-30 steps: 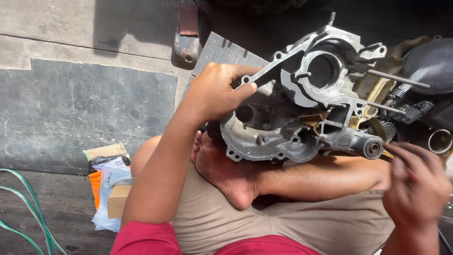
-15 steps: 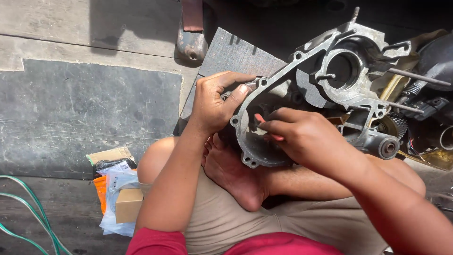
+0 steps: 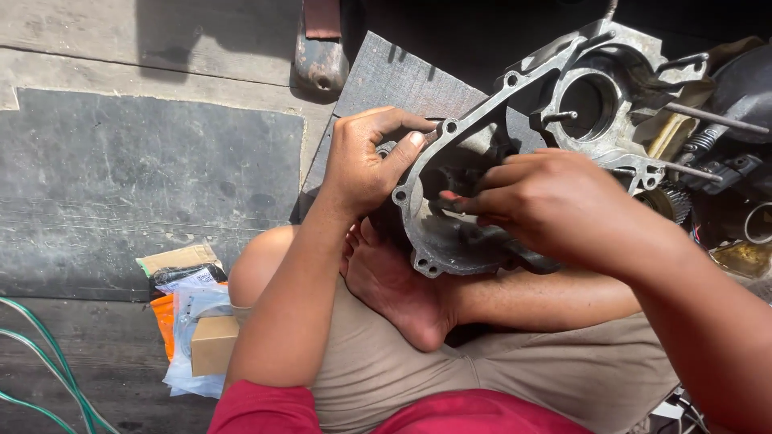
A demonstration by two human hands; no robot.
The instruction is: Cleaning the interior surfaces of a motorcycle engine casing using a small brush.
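Green cables (image 3: 36, 362) lie far left of the engine casing (image 3: 515, 161), and small packets and a cardboard box (image 3: 193, 321) sit on the floor between them. The left hand (image 3: 366, 165) is clamped on the casing's left rim, thumb over the flange. The casing rests above the person's bare foot (image 3: 398, 293). The right hand (image 3: 555, 201), fingers pinched together, reaches into the casing's hollow. A toothed gear (image 3: 671, 201) sits just right of it.

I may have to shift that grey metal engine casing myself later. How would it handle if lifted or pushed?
The engine casing looks like rigid cast metal, so probably stiff and heavy for its size. Its uneven shape, propped against the foot, suggests it could tip if let go; the left hand grips its rim while the right hand works inside. Dull, grimy surfaces may be somewhat slippery.
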